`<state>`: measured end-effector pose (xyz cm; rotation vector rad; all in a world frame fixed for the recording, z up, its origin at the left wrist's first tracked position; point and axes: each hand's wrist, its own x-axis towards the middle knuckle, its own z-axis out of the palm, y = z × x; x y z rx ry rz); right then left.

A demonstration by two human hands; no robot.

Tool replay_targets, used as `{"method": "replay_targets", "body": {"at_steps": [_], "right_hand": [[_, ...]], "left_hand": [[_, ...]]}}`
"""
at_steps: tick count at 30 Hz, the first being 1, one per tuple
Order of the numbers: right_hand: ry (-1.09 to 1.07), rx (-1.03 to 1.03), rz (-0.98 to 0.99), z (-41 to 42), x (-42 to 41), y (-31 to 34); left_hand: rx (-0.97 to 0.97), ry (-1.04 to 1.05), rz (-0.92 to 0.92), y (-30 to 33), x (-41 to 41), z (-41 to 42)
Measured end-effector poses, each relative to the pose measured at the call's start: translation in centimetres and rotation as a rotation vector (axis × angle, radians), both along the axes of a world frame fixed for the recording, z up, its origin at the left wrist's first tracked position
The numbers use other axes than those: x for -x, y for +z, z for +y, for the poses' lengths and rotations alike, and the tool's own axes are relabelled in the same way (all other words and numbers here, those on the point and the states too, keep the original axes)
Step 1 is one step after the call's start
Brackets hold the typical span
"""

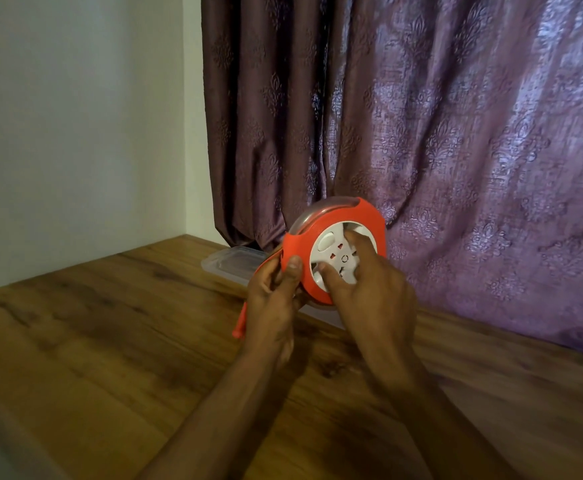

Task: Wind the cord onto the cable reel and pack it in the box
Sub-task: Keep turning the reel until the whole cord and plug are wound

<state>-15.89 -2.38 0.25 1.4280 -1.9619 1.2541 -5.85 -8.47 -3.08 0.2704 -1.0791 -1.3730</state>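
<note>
Left hand (276,299) gripping the orange rim of the cable reel (335,247), thumb lying on its face, keeping it upright and lifted above the wooden table (110,341). Right hand (369,292) pressing curled fingers into the white socket hub (338,258) at the reel's centre, orange cord (241,323) hanging down past the left wrist. Clear plastic box (231,263) sitting on the table just behind the reel, against the purple curtain (456,133).
</note>
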Motion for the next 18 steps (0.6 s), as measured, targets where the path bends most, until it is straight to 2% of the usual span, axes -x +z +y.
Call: {"method": "replay_targets", "body": {"at_steps": [3,12,18], "right_hand": [[0.017,0.054,-0.246,-0.26,0.09,0.23],[0.314,0.162,-1.0,-0.47,-0.32,0.51],[0.427,0.122,-1.221,-0.4,-0.65,0.41]], "left_hand": [[0.005,0.023,-0.023,-0.22,0.3,0.24],[0.082,0.079,-0.069,-0.48,0.56,0.16],[0.119,0.118,-0.104,-0.29,0.22,-0.26]]}}
